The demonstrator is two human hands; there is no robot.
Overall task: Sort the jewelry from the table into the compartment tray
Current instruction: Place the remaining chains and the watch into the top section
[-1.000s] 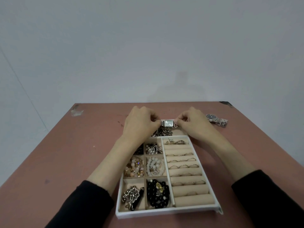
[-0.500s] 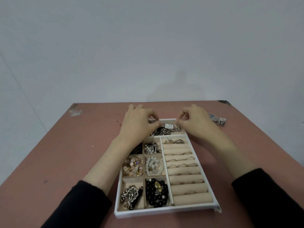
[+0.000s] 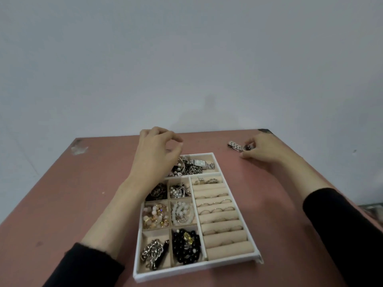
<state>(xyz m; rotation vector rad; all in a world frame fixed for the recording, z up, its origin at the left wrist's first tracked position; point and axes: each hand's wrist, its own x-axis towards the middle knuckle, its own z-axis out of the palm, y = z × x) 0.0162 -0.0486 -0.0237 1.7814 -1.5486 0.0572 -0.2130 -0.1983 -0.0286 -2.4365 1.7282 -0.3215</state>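
While left fingers (image 3: pixel 165 134) curl loosely over the tray (image 3: pixel 196 269), right fingers (image 3: pixel 253 141) pinch a watch (image 3: pixel 235 145) — dial unreadable.

A: Item one, left hand (image 3: pixel 157 156)?
B: Palm down, raised, fingers loosely curled, thumb near the index tip, holding nothing.
A: Item two, right hand (image 3: pixel 262 151)?
B: Reached forward, low; index and thumb curled on a wristwatch (image 3: pixel 235 145) at the fingertips.
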